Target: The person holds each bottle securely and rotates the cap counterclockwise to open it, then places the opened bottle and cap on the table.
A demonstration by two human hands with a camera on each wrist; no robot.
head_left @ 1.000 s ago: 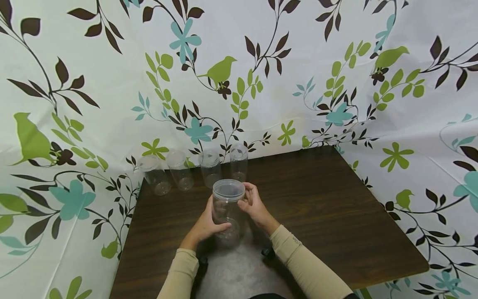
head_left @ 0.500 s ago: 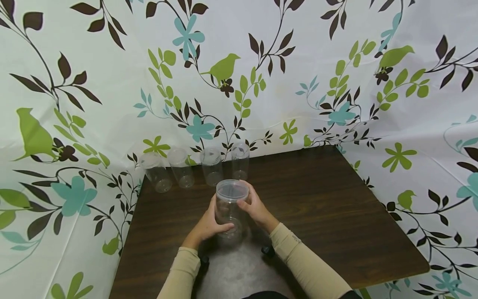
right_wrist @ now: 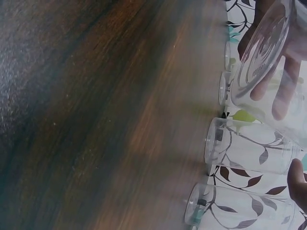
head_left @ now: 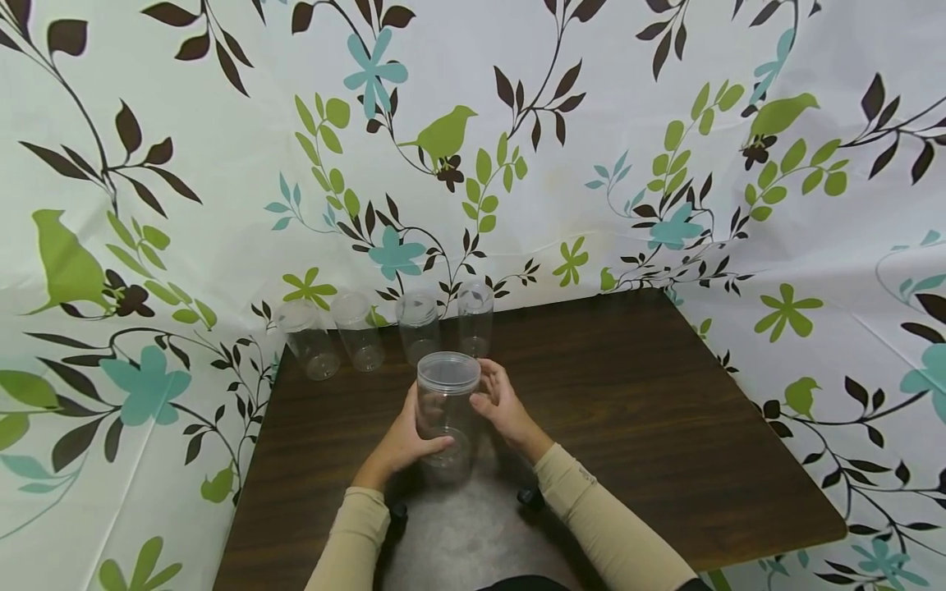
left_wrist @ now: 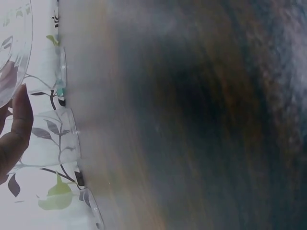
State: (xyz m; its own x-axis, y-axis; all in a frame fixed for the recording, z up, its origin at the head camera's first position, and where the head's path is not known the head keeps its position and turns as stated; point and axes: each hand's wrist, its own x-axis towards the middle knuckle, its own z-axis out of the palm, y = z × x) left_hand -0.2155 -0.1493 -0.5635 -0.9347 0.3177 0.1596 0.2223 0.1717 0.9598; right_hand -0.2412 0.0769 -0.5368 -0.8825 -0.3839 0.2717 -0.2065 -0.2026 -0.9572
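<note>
A clear plastic jar (head_left: 447,414) with a translucent round lid (head_left: 448,372) is held upright above the near part of the table. My left hand (head_left: 401,441) grips its lower left side, the thumb across the front. Left-hand fingers (right_wrist: 286,88) show through the clear wall in the right wrist view. My right hand (head_left: 510,416) is curled at the upper right side, thumb just below the lid rim and fingertips beside the lid. How firmly they touch is hard to tell. The jar's clear base (right_wrist: 261,60) faces the right wrist camera.
Several similar clear jars stand in a row along the back left of the dark wooden table (head_left: 628,427), including a leftmost jar (head_left: 314,345) and a rightmost jar (head_left: 475,320). A patterned curtain (head_left: 562,189) hangs right behind the table's back edge.
The jar and my left hand have shifted slightly left over the last half second, after a small drift right. My right hand stays nearly in place. The row of jars is unmoved.
</note>
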